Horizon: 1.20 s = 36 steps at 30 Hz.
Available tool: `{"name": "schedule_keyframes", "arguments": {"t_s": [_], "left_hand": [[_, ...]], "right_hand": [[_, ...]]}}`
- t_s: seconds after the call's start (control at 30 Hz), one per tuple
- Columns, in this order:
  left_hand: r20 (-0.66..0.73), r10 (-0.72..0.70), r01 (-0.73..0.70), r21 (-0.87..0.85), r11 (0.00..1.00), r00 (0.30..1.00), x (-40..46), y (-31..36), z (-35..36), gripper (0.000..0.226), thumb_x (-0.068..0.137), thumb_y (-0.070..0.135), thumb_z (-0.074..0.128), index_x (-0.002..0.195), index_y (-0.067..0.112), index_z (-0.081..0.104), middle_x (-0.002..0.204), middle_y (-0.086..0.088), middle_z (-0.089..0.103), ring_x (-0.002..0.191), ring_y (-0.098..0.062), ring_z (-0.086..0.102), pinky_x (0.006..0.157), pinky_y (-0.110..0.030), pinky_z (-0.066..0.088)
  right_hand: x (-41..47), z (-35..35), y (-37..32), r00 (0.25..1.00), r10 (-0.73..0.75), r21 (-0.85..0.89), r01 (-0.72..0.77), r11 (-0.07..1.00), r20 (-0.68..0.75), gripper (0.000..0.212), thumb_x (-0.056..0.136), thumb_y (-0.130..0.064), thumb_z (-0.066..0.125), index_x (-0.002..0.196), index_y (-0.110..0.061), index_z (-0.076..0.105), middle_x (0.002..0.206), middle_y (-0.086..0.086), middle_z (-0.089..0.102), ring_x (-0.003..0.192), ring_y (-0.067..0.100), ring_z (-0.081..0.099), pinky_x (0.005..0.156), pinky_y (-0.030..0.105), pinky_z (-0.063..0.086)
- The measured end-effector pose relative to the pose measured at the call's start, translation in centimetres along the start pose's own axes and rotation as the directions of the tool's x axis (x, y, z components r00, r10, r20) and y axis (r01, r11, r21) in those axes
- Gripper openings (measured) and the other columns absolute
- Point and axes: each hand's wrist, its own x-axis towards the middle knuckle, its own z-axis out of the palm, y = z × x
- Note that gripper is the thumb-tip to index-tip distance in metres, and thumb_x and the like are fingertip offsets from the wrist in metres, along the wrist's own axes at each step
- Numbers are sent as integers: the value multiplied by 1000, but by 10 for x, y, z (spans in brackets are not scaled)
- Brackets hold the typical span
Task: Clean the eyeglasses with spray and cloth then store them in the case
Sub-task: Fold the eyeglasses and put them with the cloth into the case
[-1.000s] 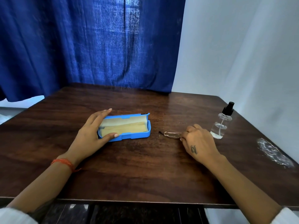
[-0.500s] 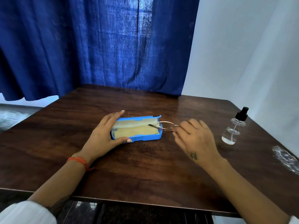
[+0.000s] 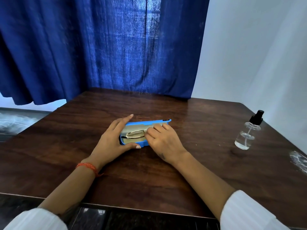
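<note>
An open blue glasses case with a pale lining lies at the middle of the wooden table. Gold-rimmed eyeglasses lie folded inside it, one lens showing. My left hand cups the case's left end, thumb along the front wall and fingers behind. My right hand covers the case's right half, fingertips pinched on the glasses' right part. A clear spray bottle with a black nozzle stands far right. No cloth is visible.
A dark blue curtain hangs behind the table and a white wall stands to the right. A crumpled clear plastic wrapper lies at the table's right edge. The table's near edge runs just below my forearms.
My right hand carried the eyeglasses from the table, past the case's right end, down into the open case. My left hand stayed on the case. The camera tilted up.
</note>
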Motion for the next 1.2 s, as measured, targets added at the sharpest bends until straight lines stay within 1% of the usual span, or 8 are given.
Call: {"name": "schedule_keyframes", "arguments": {"t_s": [0.23, 0.47, 0.57, 0.7, 0.87, 0.93, 1.03, 1.2], "left_hand": [[-11, -1, 1, 4, 1000, 1000, 0, 0, 0, 97, 57, 57, 71, 141, 35, 28, 134, 4, 43, 120, -4, 39, 100, -23, 33], [-10, 13, -13, 27, 1000, 1000, -1, 0, 1, 94, 61, 54, 72, 141, 33, 27, 135, 3, 43, 120, -4, 38, 99, -23, 33], [-3, 16, -16, 44, 999, 1000, -1, 0, 0, 94, 62, 53, 72, 142, 32, 27, 136, 2, 42, 120, -4, 38, 99, -24, 34], [2, 17, -18, 47, 999, 1000, -1, 0, 0, 93, 63, 48, 74, 142, 31, 28, 138, 2, 41, 121, -4, 37, 100, -24, 34], [-1, 28, -28, 31, 999, 1000, -3, -1, 0, 91, 65, 45, 76, 141, 31, 29, 138, 1, 41, 124, -7, 38, 102, -26, 34], [-4, 37, -37, 15, 999, 999, -4, -1, 0, 90, 65, 47, 77, 141, 32, 30, 138, 2, 41, 126, -8, 38, 105, -28, 34], [9, 25, -25, 4, 1000, 1000, -4, -2, 0, 87, 64, 58, 72, 139, 34, 34, 140, 4, 39, 130, -8, 35, 108, -29, 31], [-10, -12, 11, -44, 999, 1000, -5, 1, -2, 58, 75, 61, 61, 128, 41, 49, 141, 9, 38, 129, -4, 34, 105, -25, 27]], "right_hand": [[-12, -9, -9, 963, 200, 166, -230, 959, 179, 31, 74, -14, 47, 88, -16, 75, 76, -3, 70, 68, 19, 62, 62, 26, 47], [-27, -28, -21, 929, 246, 302, -327, 895, 278, 42, 91, -36, 46, 119, -11, 63, 119, 4, 64, 109, 21, 58, 93, 36, 49], [-26, -34, -26, 866, 158, 273, -315, 909, 474, 70, 95, -57, 14, 138, -11, 44, 145, 4, 43, 137, 22, 34, 114, 38, 24], [-24, -34, -23, 780, 110, 281, -349, 894, 617, 91, 75, -66, -11, 150, -18, 8, 158, -4, 4, 143, 12, -10, 114, 32, -13], [-27, -34, -20, 813, 112, 383, -385, 840, 571, 83, 83, -69, 8, 148, -19, 19, 156, -2, 16, 145, 14, 0, 117, 33, -3], [-26, -34, -13, 900, 251, 430, -396, 811, 355, 63, 89, -55, 35, 137, -16, 45, 143, 3, 46, 138, 20, 29, 115, 30, 16], [-19, -33, 9, 852, 518, 455, -490, 744, 71, 41, 86, -33, 53, 122, -15, 61, 122, 2, 63, 119, 19, 47, 102, 16, 23], [-9, -19, 40, 646, 609, 512, -753, 413, 460, 45, 94, -39, 50, 137, -30, 43, 150, -1, 32, 138, 17, 24, 106, 26, 18]]}}
